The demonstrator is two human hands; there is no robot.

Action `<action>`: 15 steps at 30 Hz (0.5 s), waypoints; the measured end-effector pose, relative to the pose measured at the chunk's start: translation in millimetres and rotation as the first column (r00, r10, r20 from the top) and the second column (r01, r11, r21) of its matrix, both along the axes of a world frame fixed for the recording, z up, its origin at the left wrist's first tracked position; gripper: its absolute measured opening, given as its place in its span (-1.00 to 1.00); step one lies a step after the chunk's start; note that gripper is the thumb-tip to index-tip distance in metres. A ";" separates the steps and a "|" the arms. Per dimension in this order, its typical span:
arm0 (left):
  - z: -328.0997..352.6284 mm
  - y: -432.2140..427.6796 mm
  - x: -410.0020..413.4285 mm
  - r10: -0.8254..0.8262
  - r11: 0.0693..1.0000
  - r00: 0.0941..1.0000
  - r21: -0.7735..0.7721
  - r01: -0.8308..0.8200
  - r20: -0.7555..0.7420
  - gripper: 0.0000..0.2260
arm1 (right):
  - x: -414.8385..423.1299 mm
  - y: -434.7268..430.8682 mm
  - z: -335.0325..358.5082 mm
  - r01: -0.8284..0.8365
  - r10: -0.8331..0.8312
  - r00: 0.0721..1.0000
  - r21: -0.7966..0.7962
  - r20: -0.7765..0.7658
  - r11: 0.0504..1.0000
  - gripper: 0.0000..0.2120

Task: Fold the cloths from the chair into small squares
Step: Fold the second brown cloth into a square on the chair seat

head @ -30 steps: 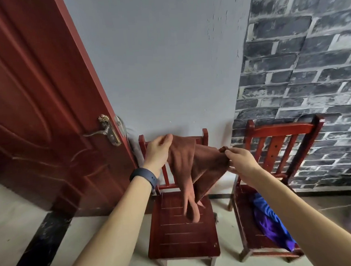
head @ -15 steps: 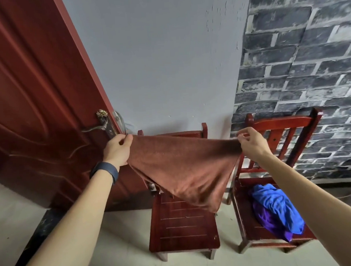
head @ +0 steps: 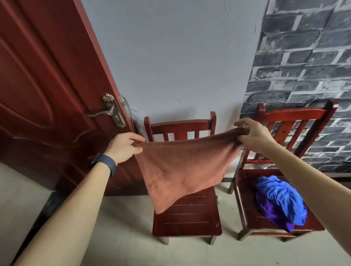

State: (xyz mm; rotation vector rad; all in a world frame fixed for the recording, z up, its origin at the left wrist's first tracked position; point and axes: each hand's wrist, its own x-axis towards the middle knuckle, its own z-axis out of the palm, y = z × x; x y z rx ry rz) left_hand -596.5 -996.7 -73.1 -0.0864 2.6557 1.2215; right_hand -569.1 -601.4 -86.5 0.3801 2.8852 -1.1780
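Whereas the brown cloth (head: 183,169) was hanging bunched between the hands a second ago, it is now stretched out flat, with its top edge pulled taut from corner to corner. One top corner is pinched by the left hand (head: 124,147) and the other by the right hand (head: 255,136); each grip is clamped on the fabric, thumb against fingers. The cloth is held in the air in front of the left chair (head: 186,220), and its lower corner droops over the seat; contact with the seat cannot be made out. Since the cloth has been opened out, the first fold is judged ready to be made; none is yet seen in it.

Two red wooden chairs are counted, side by side against the far wall. Three cloths are counted: the brown one in the hands, and a blue cloth (head: 281,196) and a purple cloth (head: 266,209) heaped together, unfolded, on the seat of the right chair (head: 292,113). Two cloths are therefore judged to be left after this one. One red door (head: 33,79) with one brass handle (head: 107,110) is seen at the left, and one dark wristband (head: 104,162) is worn on the left wrist.
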 end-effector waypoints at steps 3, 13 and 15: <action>-4.2 -7.5 1.7 0.035 0.992 0.997 -0.116 -0.043 -0.068 -0.82 | 1.0 -3.7 -3.9 -0.031 0.034 0.998 0.073 -0.044 0.997 -0.70; -41.4 -25.2 16.5 0.096 0.953 0.978 -0.267 -0.145 -0.186 -0.82 | 22.5 -26.2 -45.9 0.005 0.018 0.994 0.203 -0.109 0.979 -0.78; -60.0 -29.2 26.1 0.080 0.930 0.984 -0.343 -0.132 -0.162 -0.81 | 35.8 -30.1 -67.2 -0.003 0.030 0.995 0.269 -0.097 0.963 -0.79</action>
